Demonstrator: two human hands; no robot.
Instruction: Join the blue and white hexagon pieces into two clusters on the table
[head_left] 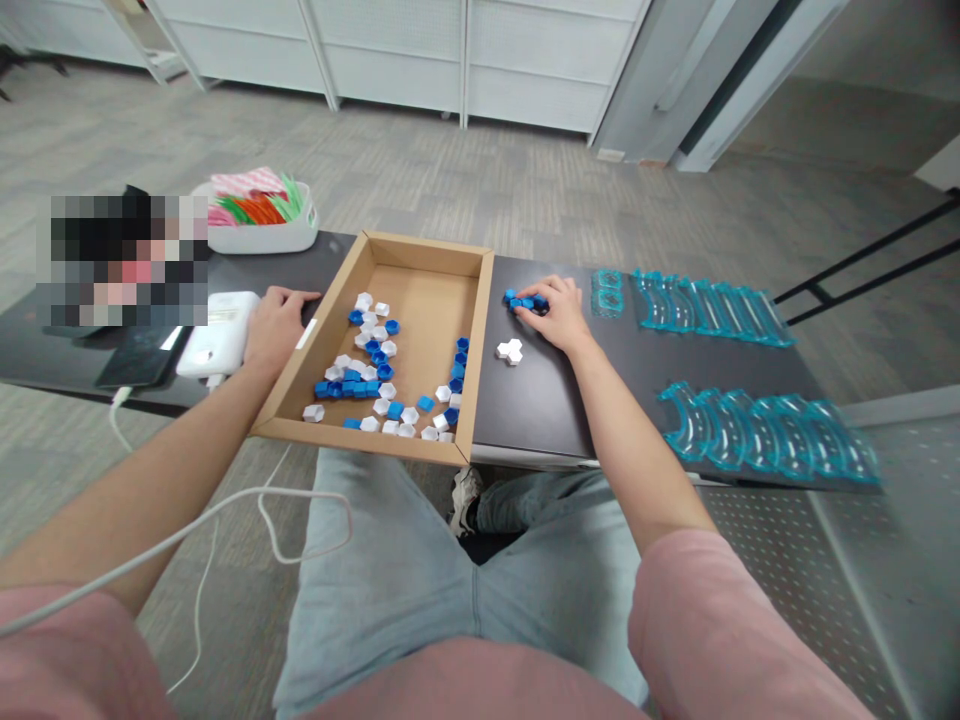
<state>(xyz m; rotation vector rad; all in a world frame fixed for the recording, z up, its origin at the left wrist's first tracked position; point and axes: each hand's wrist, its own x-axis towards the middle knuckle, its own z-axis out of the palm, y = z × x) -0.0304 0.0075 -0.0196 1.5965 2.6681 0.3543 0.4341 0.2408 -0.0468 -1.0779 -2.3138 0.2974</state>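
Note:
My right hand [557, 313] has its fingers closed on a small cluster of blue hexagonal pieces [513, 298] on the dark table, partly hidden under the fingertips. Just nearer to me lies a small group of white hexagonal pieces [510, 351], set edge to edge. At the left side of a shallow cardboard box [420, 262], my left hand [277, 328] rests with fingers stretched towards its wall, holding nothing visible. Loose blue and white hexagonal pieces [365, 330] lie inside the box, and several blue ones form a row [349, 388].
Clear teal plastic trays stand in a back row [709, 308] and a front row [769, 432] on the right, with a smaller teal piece [607, 293] beside them. Left are a white device [217, 335], a black phone-like slab [139, 357], cables and a white basket [262, 238].

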